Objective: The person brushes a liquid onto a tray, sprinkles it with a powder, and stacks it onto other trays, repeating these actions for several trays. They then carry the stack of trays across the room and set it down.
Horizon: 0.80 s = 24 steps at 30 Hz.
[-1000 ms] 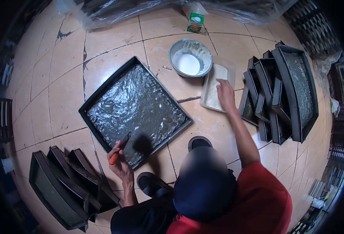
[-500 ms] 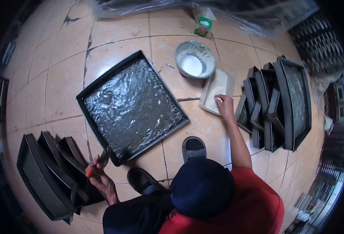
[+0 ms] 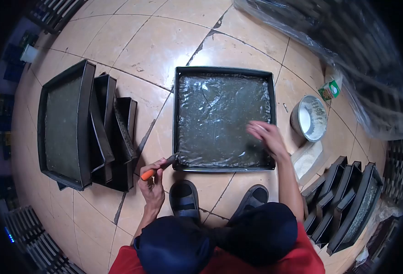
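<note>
A square dark baking pan [image 3: 224, 169] lies on the floor in front of my feet, its inside wet and glossy. My left hand [image 3: 152, 188] is wrapped around a tool with an orange handle [image 3: 148, 174]; its dark end reaches the pan's near left corner. Over the right part of the pan is my right hand [image 3: 266, 137], slightly blurred, fingers drawn together and pointing left. I cannot tell what lies between them. Partly behind the right forearm, a shallow tray [image 3: 306, 160] holds white grains. Beyond it stands a metal bowl [image 3: 319, 119] with white contents.
Stacked baking pans [image 3: 85, 132] stand on edge at the left, with more pans [image 3: 347, 205] at the right. A green carton [image 3: 330, 90] sits near clear plastic sheeting [image 3: 347, 59] at the back right. My sandalled feet [image 3: 184, 198] are close to the pan's near edge.
My right hand has left the tray of white grains and moved left over the pan. The view has turned, so the pan now sits square ahead. My left hand still holds the orange-handled tool.
</note>
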Each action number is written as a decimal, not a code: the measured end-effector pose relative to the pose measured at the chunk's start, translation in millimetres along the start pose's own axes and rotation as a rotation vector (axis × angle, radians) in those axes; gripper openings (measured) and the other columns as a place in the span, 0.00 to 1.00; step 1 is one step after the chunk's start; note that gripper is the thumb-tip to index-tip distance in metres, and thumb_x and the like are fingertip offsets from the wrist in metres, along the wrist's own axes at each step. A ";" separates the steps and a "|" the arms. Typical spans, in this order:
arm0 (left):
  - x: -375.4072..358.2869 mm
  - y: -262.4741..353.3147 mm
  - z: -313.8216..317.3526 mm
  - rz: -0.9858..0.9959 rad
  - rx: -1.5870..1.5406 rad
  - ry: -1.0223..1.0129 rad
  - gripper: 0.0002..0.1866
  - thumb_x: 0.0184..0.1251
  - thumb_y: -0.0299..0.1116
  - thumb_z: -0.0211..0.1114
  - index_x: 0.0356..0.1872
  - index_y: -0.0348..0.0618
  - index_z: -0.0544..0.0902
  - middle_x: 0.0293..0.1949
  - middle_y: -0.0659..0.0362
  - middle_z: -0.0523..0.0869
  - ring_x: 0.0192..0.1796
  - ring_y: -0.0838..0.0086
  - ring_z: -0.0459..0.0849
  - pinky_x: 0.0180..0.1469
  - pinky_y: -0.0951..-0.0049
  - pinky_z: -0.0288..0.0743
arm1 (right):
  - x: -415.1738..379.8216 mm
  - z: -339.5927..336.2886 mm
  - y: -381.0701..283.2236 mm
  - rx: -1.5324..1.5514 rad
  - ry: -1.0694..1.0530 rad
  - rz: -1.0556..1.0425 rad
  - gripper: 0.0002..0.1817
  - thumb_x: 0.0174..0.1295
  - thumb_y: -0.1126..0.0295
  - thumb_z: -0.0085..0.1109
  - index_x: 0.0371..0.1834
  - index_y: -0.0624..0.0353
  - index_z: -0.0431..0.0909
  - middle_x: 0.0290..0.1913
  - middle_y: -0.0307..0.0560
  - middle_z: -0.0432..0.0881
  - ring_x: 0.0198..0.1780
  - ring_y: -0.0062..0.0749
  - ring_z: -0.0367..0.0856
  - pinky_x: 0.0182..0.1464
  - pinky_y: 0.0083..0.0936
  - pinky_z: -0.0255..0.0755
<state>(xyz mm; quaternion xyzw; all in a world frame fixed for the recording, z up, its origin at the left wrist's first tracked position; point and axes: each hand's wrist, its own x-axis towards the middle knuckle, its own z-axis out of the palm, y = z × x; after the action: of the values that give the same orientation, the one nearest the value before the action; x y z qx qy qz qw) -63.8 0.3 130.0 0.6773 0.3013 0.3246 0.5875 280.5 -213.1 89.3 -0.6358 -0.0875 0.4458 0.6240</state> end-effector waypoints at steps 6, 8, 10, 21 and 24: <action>-18.3 -5.2 -14.9 -0.040 0.012 0.031 0.06 0.78 0.25 0.59 0.50 0.40 0.74 0.52 0.47 0.86 0.61 0.61 0.83 0.70 0.56 0.73 | 153.8 99.8 -4.4 -0.169 -0.087 -0.161 0.15 0.73 0.77 0.55 0.58 0.73 0.81 0.47 0.49 0.88 0.44 0.22 0.85 0.48 0.16 0.79; -23.0 -8.3 -18.3 -0.040 0.025 0.067 0.06 0.77 0.25 0.60 0.50 0.40 0.74 0.52 0.47 0.86 0.61 0.60 0.84 0.71 0.56 0.72 | 177.2 107.6 2.9 -0.138 -0.039 -0.217 0.14 0.73 0.78 0.54 0.58 0.72 0.82 0.46 0.48 0.88 0.42 0.21 0.84 0.47 0.16 0.79; -27.0 -10.9 -20.2 -0.067 0.024 0.107 0.07 0.78 0.25 0.59 0.51 0.39 0.74 0.52 0.47 0.85 0.60 0.61 0.84 0.69 0.58 0.74 | 176.7 110.8 5.8 -0.033 -0.019 -0.170 0.15 0.73 0.78 0.55 0.58 0.72 0.81 0.47 0.49 0.88 0.42 0.22 0.85 0.48 0.16 0.79; -16.9 -12.0 -21.7 -0.013 0.028 0.137 0.08 0.79 0.27 0.59 0.52 0.37 0.74 0.52 0.48 0.84 0.60 0.60 0.84 0.69 0.57 0.75 | 68.4 107.3 47.6 0.081 -0.009 0.073 0.16 0.74 0.76 0.55 0.61 0.71 0.80 0.52 0.52 0.87 0.48 0.23 0.86 0.55 0.15 0.80; -13.2 -11.3 -20.8 0.018 0.015 0.139 0.08 0.79 0.28 0.59 0.52 0.38 0.74 0.52 0.49 0.84 0.60 0.60 0.84 0.69 0.57 0.75 | 41.9 92.5 53.1 0.022 0.085 0.094 0.17 0.73 0.77 0.55 0.62 0.71 0.79 0.54 0.51 0.86 0.50 0.22 0.85 0.54 0.14 0.79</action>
<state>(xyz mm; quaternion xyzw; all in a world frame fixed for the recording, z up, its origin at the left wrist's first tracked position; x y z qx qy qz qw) -88.6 3.8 119.7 0.6602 0.3380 0.3738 0.5570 219.0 -129.9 40.2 -0.6505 -0.0261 0.4481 0.6127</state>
